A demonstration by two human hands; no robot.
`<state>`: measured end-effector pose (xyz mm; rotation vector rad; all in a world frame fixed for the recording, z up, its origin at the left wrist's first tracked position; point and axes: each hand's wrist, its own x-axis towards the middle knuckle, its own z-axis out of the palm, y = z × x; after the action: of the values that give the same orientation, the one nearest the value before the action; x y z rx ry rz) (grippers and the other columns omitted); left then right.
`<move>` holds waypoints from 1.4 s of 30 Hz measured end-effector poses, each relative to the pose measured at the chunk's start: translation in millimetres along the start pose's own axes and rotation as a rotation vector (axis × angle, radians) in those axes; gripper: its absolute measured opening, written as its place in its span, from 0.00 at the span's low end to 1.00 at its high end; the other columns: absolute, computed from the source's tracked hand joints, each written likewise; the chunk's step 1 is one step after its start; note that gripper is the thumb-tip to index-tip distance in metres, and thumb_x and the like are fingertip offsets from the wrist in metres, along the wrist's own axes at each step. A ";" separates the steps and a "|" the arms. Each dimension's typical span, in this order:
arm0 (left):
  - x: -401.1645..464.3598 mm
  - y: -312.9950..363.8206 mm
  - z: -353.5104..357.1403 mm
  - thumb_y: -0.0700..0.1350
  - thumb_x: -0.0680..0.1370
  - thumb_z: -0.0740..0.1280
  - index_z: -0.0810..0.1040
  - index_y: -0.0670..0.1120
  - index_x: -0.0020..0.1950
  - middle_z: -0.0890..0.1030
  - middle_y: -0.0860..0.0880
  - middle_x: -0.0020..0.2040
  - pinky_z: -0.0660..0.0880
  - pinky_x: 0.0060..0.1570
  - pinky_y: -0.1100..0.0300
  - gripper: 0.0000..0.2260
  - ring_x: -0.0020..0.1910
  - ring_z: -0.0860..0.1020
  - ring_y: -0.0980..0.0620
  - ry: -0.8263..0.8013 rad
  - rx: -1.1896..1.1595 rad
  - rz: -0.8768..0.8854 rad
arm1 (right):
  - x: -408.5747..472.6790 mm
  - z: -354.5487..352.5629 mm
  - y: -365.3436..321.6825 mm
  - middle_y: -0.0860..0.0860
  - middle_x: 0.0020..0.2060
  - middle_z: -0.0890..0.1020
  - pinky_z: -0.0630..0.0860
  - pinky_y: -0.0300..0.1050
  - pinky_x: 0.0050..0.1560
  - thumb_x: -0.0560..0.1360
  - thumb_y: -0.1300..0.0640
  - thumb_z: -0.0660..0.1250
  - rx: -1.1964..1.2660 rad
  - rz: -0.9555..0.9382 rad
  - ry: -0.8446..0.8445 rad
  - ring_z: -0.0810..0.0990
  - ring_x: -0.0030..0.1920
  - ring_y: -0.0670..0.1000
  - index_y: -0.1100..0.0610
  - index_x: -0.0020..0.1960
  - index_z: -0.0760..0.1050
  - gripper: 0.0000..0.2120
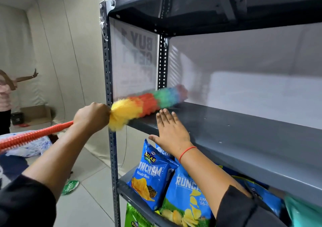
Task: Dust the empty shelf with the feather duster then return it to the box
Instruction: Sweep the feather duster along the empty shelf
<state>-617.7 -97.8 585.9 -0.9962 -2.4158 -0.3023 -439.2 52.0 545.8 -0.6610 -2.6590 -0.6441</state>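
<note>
The feather duster (pixel 148 101) has a fluffy head banded yellow, orange, green, blue and purple, and a ribbed orange handle running down to the left. My left hand (pixel 92 116) is shut on the handle right behind the yellow fluff. The blurred head lies across the left end of the empty grey metal shelf (pixel 244 136). My right hand (pixel 171 131) rests flat, fingers spread, on the shelf's front edge just right of the duster. An open cardboard box (pixel 37 113) sits on the floor at the far left wall.
Blue and green chip bags (pixel 153 172) fill the shelf below. A perforated grey upright (pixel 108 94) stands at the rack's left corner. Another person (pixel 7 94) stands at far left with arms raised. A green packet (pixel 69 186) lies on the tiled floor.
</note>
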 end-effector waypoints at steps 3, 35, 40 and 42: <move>1.2 -11.7 2.1 0.40 0.76 0.59 0.82 0.46 0.46 0.82 0.45 0.40 0.74 0.34 0.56 0.11 0.35 0.80 0.43 -0.031 0.036 -0.059 | -0.8 -0.6 1.1 0.58 0.75 0.45 0.37 0.52 0.72 0.77 0.37 0.44 -0.002 0.002 -0.008 0.39 0.74 0.55 0.63 0.72 0.38 0.37; 41.2 140.3 4.0 0.50 0.74 0.67 0.83 0.53 0.41 0.82 0.47 0.37 0.68 0.32 0.58 0.06 0.39 0.80 0.42 0.113 -0.503 0.416 | -153.0 -32.5 91.3 0.54 0.75 0.42 0.22 0.43 0.62 0.70 0.33 0.36 -0.003 0.336 -0.003 0.26 0.66 0.50 0.58 0.72 0.36 0.40; 38.4 164.1 2.6 0.43 0.74 0.69 0.86 0.49 0.46 0.83 0.66 0.31 0.71 0.32 0.75 0.06 0.30 0.77 0.68 -0.211 -0.730 0.710 | -151.6 -30.2 90.4 0.54 0.75 0.43 0.21 0.44 0.62 0.70 0.33 0.37 -0.017 0.338 0.001 0.26 0.66 0.50 0.59 0.73 0.38 0.40; 36.2 175.6 11.0 0.43 0.76 0.67 0.85 0.49 0.49 0.86 0.56 0.47 0.76 0.46 0.64 0.08 0.41 0.80 0.60 -0.277 -0.637 0.774 | -151.8 -29.6 90.1 0.55 0.75 0.44 0.23 0.45 0.63 0.70 0.33 0.37 -0.020 0.342 0.001 0.29 0.67 0.50 0.59 0.73 0.39 0.41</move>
<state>-519.3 52.0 598.0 -2.2740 -1.9569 -0.6925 -260.4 54.1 540.0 -1.0877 -2.4552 -0.5714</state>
